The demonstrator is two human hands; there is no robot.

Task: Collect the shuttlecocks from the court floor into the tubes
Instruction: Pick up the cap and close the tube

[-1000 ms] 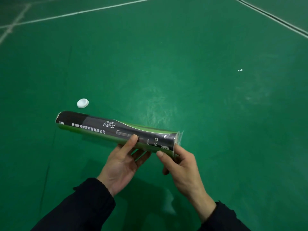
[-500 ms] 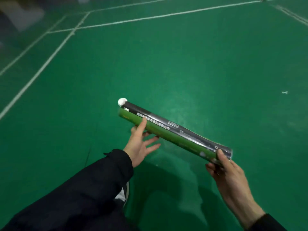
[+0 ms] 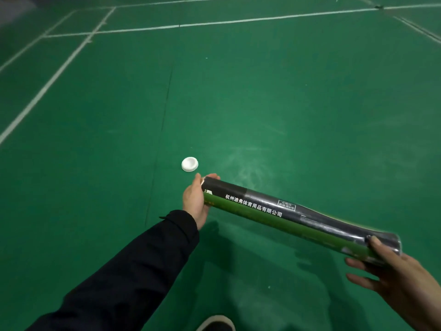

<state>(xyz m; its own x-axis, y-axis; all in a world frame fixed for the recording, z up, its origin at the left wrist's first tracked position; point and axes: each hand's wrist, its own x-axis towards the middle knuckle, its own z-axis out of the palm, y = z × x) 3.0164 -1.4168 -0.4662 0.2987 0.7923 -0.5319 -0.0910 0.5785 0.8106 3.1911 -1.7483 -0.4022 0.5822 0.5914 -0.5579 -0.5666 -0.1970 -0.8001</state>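
Note:
A long black-and-green shuttlecock tube (image 3: 281, 215) with white Chinese lettering is held nearly level above the green court floor. My left hand (image 3: 196, 199) cups its far left end. My right hand (image 3: 391, 271) grips the near right end, thumb on top and fingers underneath. A round white tube cap (image 3: 189, 164) lies on the floor just beyond my left hand, apart from it. No shuttlecock shows in this view.
White court lines (image 3: 214, 22) cross the floor at the back and run down the left side. A thin dark seam (image 3: 162, 125) runs along the floor toward me. The toe of my shoe (image 3: 216, 323) shows at the bottom edge.
My left hand slid along the tube from its middle to its far end. The tube and my right hand shifted right, and the view turned so the cap now lies uncovered.

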